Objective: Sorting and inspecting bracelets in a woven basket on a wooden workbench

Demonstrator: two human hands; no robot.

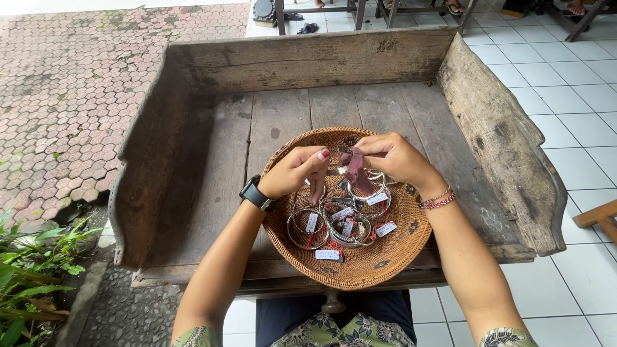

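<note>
A round woven basket point(385, 254) sits on a weathered wooden bench-table point(283, 122) and holds several silver bangles point(340, 225) with small white price tags on red threads. Above the basket, my left hand point(295, 170) and my right hand point(395, 157) meet around one silver bangle point(367, 186). My right hand pinches a small mauve cloth point(355, 164) against the bangle, while my left fingers steady its other side. A black watch is on my left wrist and red thread bracelets are on my right wrist.
The bench has high wooden sides point(508, 148) and a back board point(308, 58). White floor tiles point(578, 83) lie to the right, hexagonal paving point(71, 83) to the left, green plants point(32, 270) at lower left. Chair legs and people's feet point(450, 8) show at the top.
</note>
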